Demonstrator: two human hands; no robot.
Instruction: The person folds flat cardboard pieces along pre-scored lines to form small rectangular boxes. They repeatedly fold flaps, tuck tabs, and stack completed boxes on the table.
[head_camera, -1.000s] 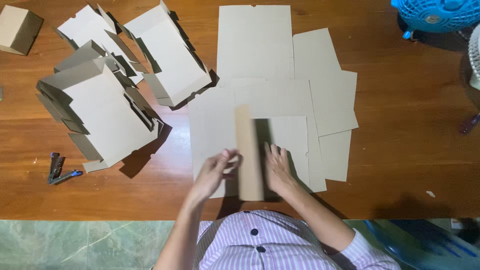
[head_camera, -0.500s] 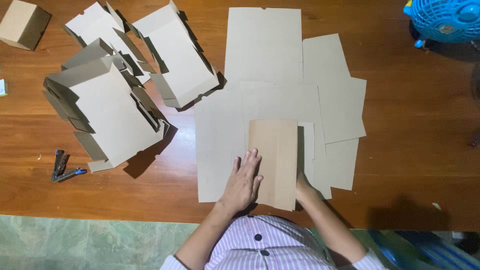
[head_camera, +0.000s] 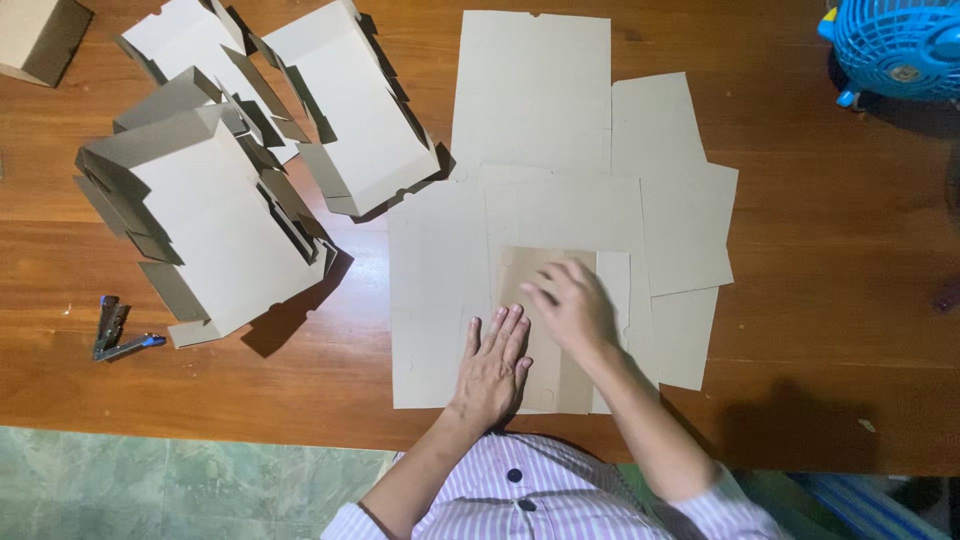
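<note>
Head view, looking straight down: left hand (head_camera: 493, 366) flat, fingers spread, pressing on the near left edge of a folded brown cardboard flap (head_camera: 540, 375), grip apart and clamped on nothing. Right hand (head_camera: 572, 303) laid palm-down across the far part of the same flap, fingers loosely extended, also grasping nothing; likely both placed so to flatten the fold against the sheet beneath. Flap lying on a spread of flat pale grey cardboard sheets (head_camera: 530, 90), overlapping and fanned toward the right, near the middle of the brown wooden surface (head_camera: 830, 250). Near edge of the sheets close to the near edge of the surface, just beside the striped shirt. To the left, a heap of folded-up grey cardboard boxes (head_camera: 215, 205), well apart from the hands. Small stapler with blue trim (head_camera: 112, 330) further left. Blue plastic fan (head_camera: 895, 40) at the far right corner. Open wood on the right side and between boxes and sheets.
</note>
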